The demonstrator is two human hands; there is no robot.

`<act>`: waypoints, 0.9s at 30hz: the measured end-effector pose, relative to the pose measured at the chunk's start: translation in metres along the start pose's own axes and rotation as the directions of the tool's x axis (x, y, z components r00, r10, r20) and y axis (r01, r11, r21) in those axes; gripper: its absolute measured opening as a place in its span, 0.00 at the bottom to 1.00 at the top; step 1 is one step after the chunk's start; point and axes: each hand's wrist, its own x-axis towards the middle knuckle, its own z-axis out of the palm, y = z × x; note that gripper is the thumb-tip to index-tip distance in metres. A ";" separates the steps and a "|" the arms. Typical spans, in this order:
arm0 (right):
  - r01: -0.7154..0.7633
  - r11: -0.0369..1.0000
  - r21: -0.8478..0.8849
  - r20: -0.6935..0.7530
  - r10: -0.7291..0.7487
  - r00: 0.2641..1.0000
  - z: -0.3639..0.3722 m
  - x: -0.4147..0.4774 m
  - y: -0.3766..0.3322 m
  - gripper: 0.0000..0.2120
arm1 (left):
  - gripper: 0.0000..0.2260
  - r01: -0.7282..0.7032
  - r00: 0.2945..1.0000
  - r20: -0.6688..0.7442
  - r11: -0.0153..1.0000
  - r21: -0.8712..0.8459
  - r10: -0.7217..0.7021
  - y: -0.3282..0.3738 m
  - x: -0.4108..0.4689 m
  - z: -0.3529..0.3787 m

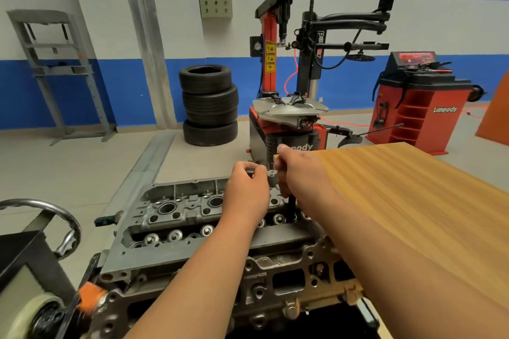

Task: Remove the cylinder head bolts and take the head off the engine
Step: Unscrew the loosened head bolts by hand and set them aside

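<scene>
"Lanpody" in white on the side of the red wheel balancer (pixel 441 109) | "…npody" in white on the front of the tyre machine (pixel 298 147), first letters hidden | "po…er" down its black post (pixel 319 36) | yellow warning stickers (pixel 270 59) on its red post (pixel 268 33), words too small | stamped number on the cylinder head (pixel 255 276), too blurry to read

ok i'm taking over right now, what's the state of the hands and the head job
Left hand pinches a small metal part above the head; what it is, I cannot tell.
Right hand grips the tool, its black shaft upright near the head's right end.
Head sits on the engine.
Done: bolts out, cannot tell.
Left: finish the bolts, lift the head off.
</scene>
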 end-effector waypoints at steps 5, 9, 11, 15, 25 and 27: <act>-0.329 0.944 0.025 0.586 0.253 0.770 -0.022 0.024 -0.018 0.20 | 0.05 0.006 0.999 -0.035 1.000 -0.019 -0.007 -0.001 0.004 0.001; -0.016 0.878 -0.478 0.159 0.105 0.982 -0.026 0.007 -0.025 0.20 | 0.10 -0.029 0.994 -0.106 0.994 -0.108 0.017 0.006 0.001 -0.005; 0.207 0.640 -0.740 0.030 -0.276 0.961 -0.031 -0.011 -0.027 0.20 | 0.13 -0.035 0.999 -0.044 0.898 -0.439 0.017 0.021 -0.003 -0.012; 0.455 0.642 -0.617 0.244 -0.394 0.886 -0.022 -0.048 -0.043 0.16 | 0.16 -0.074 0.988 0.041 0.699 -0.711 0.146 0.064 -0.011 -0.008; -0.241 0.662 -0.709 -0.344 -0.026 0.939 -0.167 -0.054 0.041 0.17 | 0.12 -0.119 0.904 0.408 0.992 -0.051 0.130 0.038 0.005 0.019; -0.426 0.475 -0.770 -0.392 0.174 0.903 -0.196 -0.061 0.080 0.17 | 0.09 0.029 0.866 0.494 0.981 -0.192 0.071 0.035 0.009 0.027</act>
